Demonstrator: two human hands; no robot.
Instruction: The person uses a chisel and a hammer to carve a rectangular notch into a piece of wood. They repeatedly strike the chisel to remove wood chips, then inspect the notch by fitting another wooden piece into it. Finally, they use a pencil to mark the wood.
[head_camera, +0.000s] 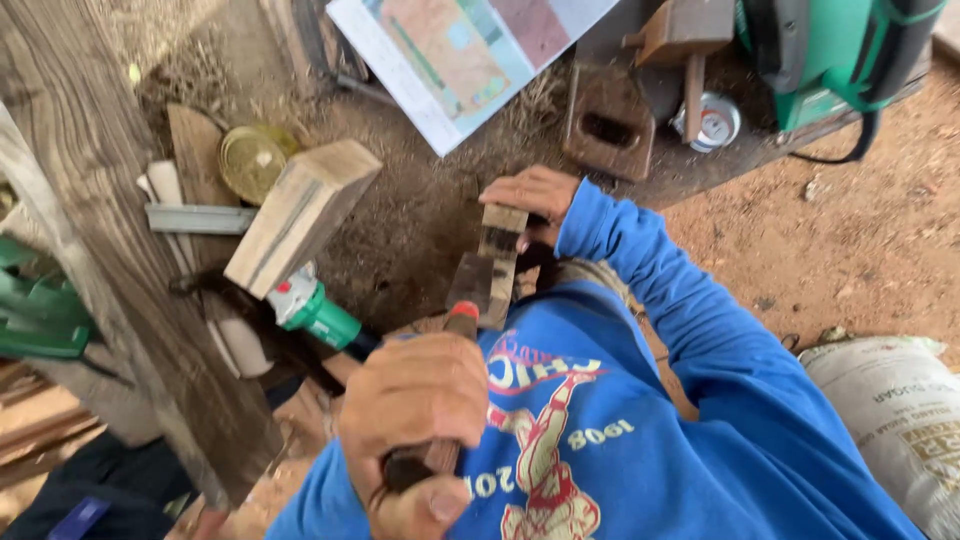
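You are gripping a wooden tool handle (440, 400) in your left hand (412, 420), low in the view at about 6 o'clock; the fingers are wrapping fully around it, the thumb is pressing at the bottom, and the handle's red-tipped end is pointing up toward 12 o'clock. That end is reaching the lower part of a wooden block (490, 265), which is standing near the middle of the view, just above your blue shirt (640, 440). Your right hand (532, 195) is holding the top of this block from the 1 o'clock side, with the fingers curling over its upper end and the blue sleeve running down to 4 o'clock. How tightly this hand is closing you cannot tell exactly, because the block is hiding the fingertips. At 9 o'clock from the block a green power tool (315, 312) is lying on the ground, and a larger piece of cut wood (300, 212) is resting beside it at 10 o'clock. A round tin lid (252, 160) is lying further out at 10 o'clock. A wide dark plank (110, 250) is crossing the left side. At 12 o'clock a printed paper sheet (460, 55) is hanging over the dusty ground, and at 1 o'clock a green machine (840, 50) is sitting in the corner. A white sack (900, 420) is lying at 4 o'clock.
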